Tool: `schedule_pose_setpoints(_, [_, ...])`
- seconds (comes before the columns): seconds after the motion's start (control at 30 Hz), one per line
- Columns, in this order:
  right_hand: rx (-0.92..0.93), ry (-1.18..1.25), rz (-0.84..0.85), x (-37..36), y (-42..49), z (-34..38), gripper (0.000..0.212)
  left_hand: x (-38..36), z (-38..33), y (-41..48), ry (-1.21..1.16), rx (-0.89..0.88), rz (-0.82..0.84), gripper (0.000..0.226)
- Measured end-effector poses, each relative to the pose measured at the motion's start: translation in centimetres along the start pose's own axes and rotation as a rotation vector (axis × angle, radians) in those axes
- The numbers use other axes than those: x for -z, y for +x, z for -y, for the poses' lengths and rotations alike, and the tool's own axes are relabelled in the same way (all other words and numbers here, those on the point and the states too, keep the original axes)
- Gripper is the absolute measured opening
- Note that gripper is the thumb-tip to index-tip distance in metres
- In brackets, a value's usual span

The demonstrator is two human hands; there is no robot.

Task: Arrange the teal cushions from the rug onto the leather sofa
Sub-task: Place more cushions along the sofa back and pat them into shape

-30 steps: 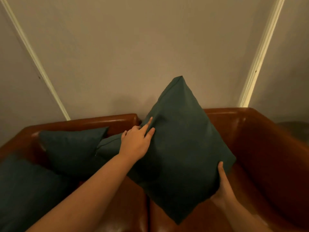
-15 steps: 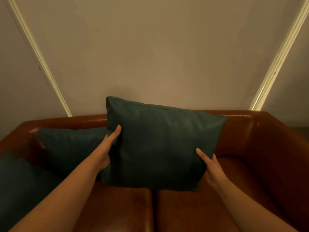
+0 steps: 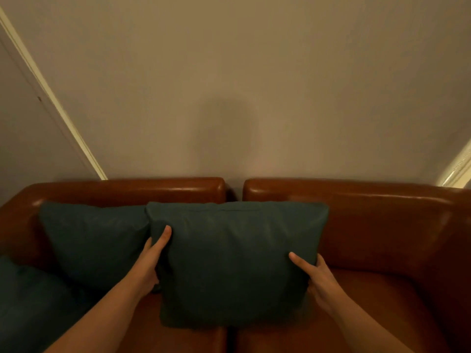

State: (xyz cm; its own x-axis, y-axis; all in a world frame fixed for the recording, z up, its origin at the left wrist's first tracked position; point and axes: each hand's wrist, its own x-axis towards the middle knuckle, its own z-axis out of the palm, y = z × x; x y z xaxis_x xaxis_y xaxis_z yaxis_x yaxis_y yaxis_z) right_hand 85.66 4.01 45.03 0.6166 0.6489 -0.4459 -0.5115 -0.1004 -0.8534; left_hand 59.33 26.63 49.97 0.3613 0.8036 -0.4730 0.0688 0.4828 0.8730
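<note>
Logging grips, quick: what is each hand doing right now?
Left hand: closed on the left edge of the square teal fabric cushion.
Right hand: closed on the same cushion's right edge.

A plain beige wall fills the upper view, dimly and warmly lit — a soft shadow falls near its middle. A white trim strip slants down at the left; another pale trim piece shows at the right edge. Below, two glossy brown backrest sections meet at a narrow gap.

Home living room: leather sofa, cushions.
</note>
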Motion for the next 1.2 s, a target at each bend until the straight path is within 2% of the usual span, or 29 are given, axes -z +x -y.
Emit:
schedule_pose_setpoints(0.2, [-0.024,-0.036,-0.002,-0.8,8.8,-1.1,0.064,-2.5,1.5,8.0,0.004,0.042,-0.059,0.077])
schedule_pose_setpoints(0.3, [-0.048,-0.058,-0.035,-1.1,12.3,-2.6,0.073,-2.9,2.6,11.5,0.013,0.068,-0.092,0.078])
schedule_pose_setpoints(0.43, [-0.094,-0.087,-0.06,-1.6,15.5,-5.1,0.089,-1.8,4.3,15.8,0.07,0.143,-0.123,0.097])
schedule_pose_setpoints(0.5, [-0.097,-0.095,-0.079,-2.2,16.7,-6.3,0.099,-1.2,5.1,17.5,0.1,0.161,-0.123,0.097])
schedule_pose_setpoints(0.57, [-0.088,-0.097,-0.109,-2.8,18.0,-7.1,0.099,-0.8,5.6,19.3,0.115,0.173,-0.114,0.094])
schedule_pose_setpoints(0.67, [-0.046,-0.091,-0.133,-3.5,19.9,-7.5,0.09,-0.8,5.8,21.9,0.123,0.177,-0.091,0.081])
schedule_pose_setpoints(0.73, [-0.033,-0.095,-0.141,-3.8,20.5,-7.6,0.091,-0.8,5.6,23.1,0.127,0.172,-0.067,0.074])
schedule_pose_setpoints(0.87, [-0.027,-0.142,-0.148,-4.5,20.7,-8.5,0.09,-0.3,5.5,24.4,0.108,0.14,-0.058,0.048])
schedule_pose_setpoints(0.9, [-0.026,-0.156,-0.152,-4.9,20.7,-8.6,0.087,0.0,5.4,24.5,0.099,0.132,-0.067,0.048])
schedule_pose_setpoints(1.03, [-0.04,-0.174,-0.14,-6.4,20.8,-9.0,0.079,1.6,5.5,25.3,0.132,0.132,-0.121,0.077])
schedule_pose_setpoints(1.13, [-0.052,-0.214,-0.152,-6.9,20.8,-9.4,0.081,2.5,5.6,25.7,0.154,0.157,-0.127,0.108])
schedule_pose_setpoints(1.2, [-0.057,-0.257,-0.153,-6.8,21.0,-9.6,0.086,2.6,5.7,25.8,0.146,0.153,-0.107,0.118])
